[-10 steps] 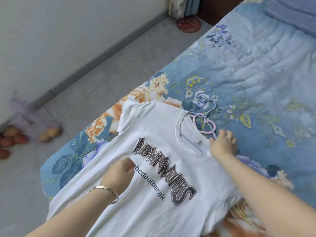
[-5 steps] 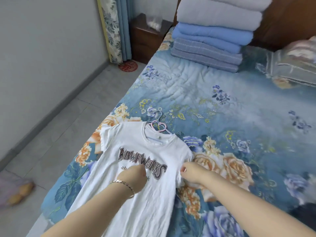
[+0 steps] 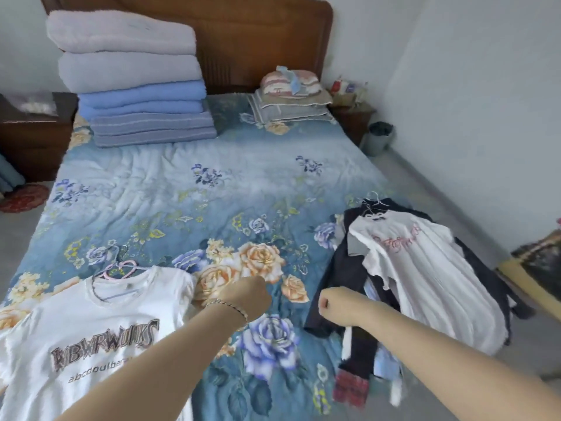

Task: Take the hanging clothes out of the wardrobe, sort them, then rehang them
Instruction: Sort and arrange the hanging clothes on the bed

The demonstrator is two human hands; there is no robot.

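From my console I see a matt white cloth T-shirt (image 3: 91, 323), a smooth pink plastic hanger (image 3: 117, 276), a puckered, quilted blue floral cloth bedspread (image 3: 212, 189) and a glossy brown wooden headboard (image 3: 261, 41).

White short-sleeved cotton T-shirt (image 3: 91, 323), dark block lettering across chest: lies flat, front up, on near left part of blue floral bedspread (image 3: 212, 177), collar toward far end. Pink plastic hanger (image 3: 120, 268) inside collar, hook lying out on bedspread.

Well apart, at near right edge: heap of hung clothes (image 3: 358, 299), overlapping, collars toward far end. On top, white garment with pink script (image 3: 425, 268), front up, rumpled. Beneath it, dark navy garments (image 3: 343, 284) spread wider. Thin metal hanger hooks (image 3: 372, 205) stick out at far end. Light blue piece (image 3: 385, 363) and red plaid piece (image 3: 349, 387) poke out at near end.
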